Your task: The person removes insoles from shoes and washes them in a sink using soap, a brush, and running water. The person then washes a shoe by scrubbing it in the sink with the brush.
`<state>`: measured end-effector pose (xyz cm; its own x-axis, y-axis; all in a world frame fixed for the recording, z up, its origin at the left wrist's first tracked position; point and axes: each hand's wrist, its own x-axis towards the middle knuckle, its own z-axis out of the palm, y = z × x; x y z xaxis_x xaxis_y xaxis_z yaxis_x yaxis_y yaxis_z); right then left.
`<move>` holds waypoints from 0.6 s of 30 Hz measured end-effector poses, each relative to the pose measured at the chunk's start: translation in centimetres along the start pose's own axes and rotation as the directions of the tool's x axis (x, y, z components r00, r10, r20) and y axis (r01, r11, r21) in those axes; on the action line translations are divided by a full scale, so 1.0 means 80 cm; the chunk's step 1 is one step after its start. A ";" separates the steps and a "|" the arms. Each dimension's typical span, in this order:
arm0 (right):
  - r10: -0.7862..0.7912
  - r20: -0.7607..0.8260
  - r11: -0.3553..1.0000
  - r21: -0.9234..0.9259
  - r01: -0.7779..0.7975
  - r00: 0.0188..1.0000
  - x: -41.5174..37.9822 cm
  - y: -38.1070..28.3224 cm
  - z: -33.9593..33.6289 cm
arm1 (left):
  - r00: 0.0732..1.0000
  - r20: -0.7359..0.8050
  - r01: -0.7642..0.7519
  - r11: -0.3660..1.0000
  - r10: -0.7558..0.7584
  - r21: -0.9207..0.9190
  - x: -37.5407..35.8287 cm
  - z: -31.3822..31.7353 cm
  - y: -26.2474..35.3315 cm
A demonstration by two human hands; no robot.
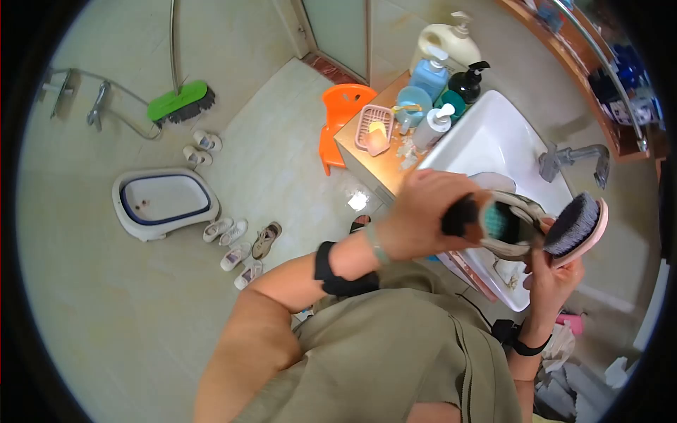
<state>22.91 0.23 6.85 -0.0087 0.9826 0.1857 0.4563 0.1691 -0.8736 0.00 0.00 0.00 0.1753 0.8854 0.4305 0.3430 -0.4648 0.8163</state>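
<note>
My left hand [427, 211] is wrapped round a shoe [525, 204] held over the front of the white sink [486, 127]. The shoe's opening faces up toward me and shows a teal lining inside, with a dark patch at the end by my fingers. In my right hand [553, 282] is a scrubbing brush [577, 229] with a pink back and dense grey bristles. Its bristles face the shoe, close beside its right side. Some of my right fingers are hidden behind the shoe and brush.
A grey faucet [575, 162] juts over the sink. Pump bottles [431, 74] and a pink soap basket [374, 127] crowd the wooden counter [352, 137]. Beyond are an orange chair [342, 106], a foldable basin [166, 201], several shoes [236, 255] and a green broom [180, 102].
</note>
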 end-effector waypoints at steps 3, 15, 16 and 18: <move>-0.114 0.230 0.992 0.079 0.098 0.967 0.003 -0.041 0.057 | 0.983 -0.166 0.103 0.988 -0.083 0.115 -0.050 -0.074 0.000; 0.101 0.476 0.976 0.124 -0.181 0.874 0.033 -0.026 0.129 | 0.737 -0.651 0.529 0.753 -0.180 0.391 -0.252 -0.190 -0.006; 0.139 0.484 0.978 0.070 -0.196 0.864 0.036 -0.019 0.130 | 0.730 -0.661 0.565 0.694 -0.170 0.446 -0.264 -0.193 -0.011; 0.173 0.490 0.980 0.001 -0.199 0.854 0.037 -0.010 0.132 | 0.630 -0.735 0.688 0.621 -0.252 0.377 -0.288 -0.191 -0.034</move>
<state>13.11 3.85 3.33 -0.3641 0.9066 -0.2132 0.4480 -0.0302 -0.8935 -19.09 -19.20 -6.21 -0.6538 0.6715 0.3487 0.6813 0.3221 0.6573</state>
